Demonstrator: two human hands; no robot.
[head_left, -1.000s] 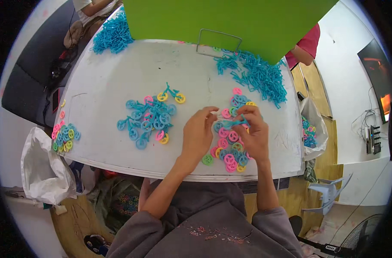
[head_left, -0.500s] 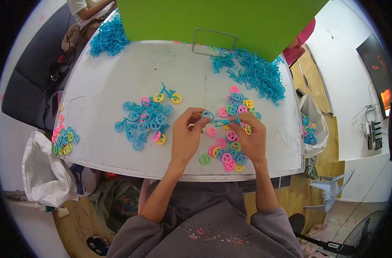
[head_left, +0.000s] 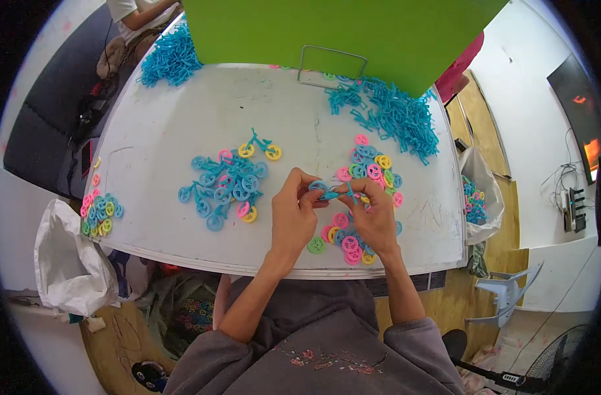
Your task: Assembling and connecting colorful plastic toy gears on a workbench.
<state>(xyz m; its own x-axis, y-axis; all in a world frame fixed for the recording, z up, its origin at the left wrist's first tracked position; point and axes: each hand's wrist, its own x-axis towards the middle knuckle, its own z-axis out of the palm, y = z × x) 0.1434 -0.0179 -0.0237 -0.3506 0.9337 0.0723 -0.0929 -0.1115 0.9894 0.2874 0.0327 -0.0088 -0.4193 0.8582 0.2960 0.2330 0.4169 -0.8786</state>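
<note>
- Left hand (head_left: pixel 295 214): thumb and fingers pinching a blue spoked toy wheel (head_left: pixel 318 186);
- Right hand (head_left: pixel 374 216): fingertips gripping a blue toy-bicycle frame (head_left: pixel 330 195); frame and wheel meet between the hands;
- Assembled toy bicycles (head_left: pixel 229 183): piled at 9 o'clock from the hands;
- Loose multicoloured wheels (head_left: pixel 350 245): 2 to 5 o'clock;
- Loose blue frames (head_left: pixel 406 123): heaped towards 1 o'clock;
- Green panel (head_left: pixel 327 29): 12 o'clock

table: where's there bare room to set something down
On the table, the widest patch lies between the green panel and the bike pile. Also bare: between the bike pile and left wheels, and from the right wheels to the right edge. Crowded: around the right hand, and the blue piles by the panel's ends.
</note>
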